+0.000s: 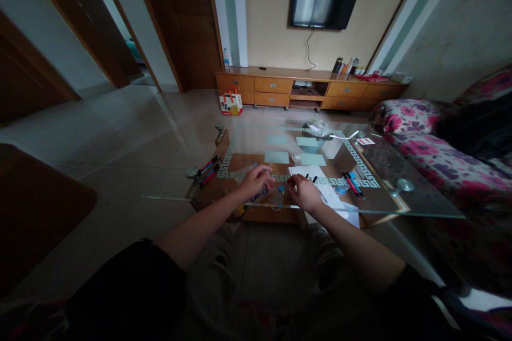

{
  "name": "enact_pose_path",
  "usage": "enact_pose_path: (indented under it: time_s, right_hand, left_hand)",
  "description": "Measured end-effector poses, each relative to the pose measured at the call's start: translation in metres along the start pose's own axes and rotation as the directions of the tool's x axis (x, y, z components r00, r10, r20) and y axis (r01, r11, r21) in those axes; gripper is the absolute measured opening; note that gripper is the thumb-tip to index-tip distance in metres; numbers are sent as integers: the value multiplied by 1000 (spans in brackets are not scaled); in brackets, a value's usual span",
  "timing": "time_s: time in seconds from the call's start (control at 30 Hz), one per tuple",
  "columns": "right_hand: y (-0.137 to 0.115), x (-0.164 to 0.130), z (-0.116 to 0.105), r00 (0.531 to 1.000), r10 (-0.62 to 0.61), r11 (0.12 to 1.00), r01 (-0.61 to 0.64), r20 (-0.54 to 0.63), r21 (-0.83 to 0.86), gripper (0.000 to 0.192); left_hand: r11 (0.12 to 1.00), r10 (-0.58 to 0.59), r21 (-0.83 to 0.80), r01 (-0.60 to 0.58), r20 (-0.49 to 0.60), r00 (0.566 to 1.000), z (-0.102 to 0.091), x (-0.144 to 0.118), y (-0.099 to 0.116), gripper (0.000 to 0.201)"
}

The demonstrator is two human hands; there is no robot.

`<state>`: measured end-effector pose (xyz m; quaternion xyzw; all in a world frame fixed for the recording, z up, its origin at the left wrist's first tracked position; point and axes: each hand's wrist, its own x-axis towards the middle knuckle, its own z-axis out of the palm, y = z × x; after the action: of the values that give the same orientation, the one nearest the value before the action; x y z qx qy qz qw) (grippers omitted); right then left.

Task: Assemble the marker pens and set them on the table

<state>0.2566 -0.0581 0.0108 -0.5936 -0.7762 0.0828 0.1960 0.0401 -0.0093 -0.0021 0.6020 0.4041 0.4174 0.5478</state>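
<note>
Centrally, our left hand (256,180) rests half-curled on the glass table (420,205), our right hand (304,193) loosely closed beside it over white paper (320,184); whether either pinches anything we cannot tell. A small blue cap (281,189) lies between them. Pens left (208,168) and pens right (352,184) flank us, within reach. Green cards (277,157) lie beyond. Near edge close; far side open.

No legible text anywhere, red-and-white bag (231,103) print too blurred, small card (365,141) on tabletop (416,200) unreadable (too small)
</note>
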Motion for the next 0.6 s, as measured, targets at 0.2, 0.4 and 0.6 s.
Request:
enact_pose_path:
  time_s: [0.2, 0.4, 0.6]
  right_hand:
    - [-18, -2, -3, 996, -89, 995, 89, 8, 38, 18]
    - [-26, -4, -7, 991, -130, 984, 130, -1, 124, 35]
    - [-25, -5, -9, 991, -122, 982, 129, -60, 135, 27]
  left_hand:
    - [905, -253, -375, 201, -92, 963, 15, 11, 0, 22]
    - [766, -448, -533, 359, -41, 893, 32, 12, 0, 16]
    - [705, -508, -543, 455, 60, 859, 40, 9, 4, 8]
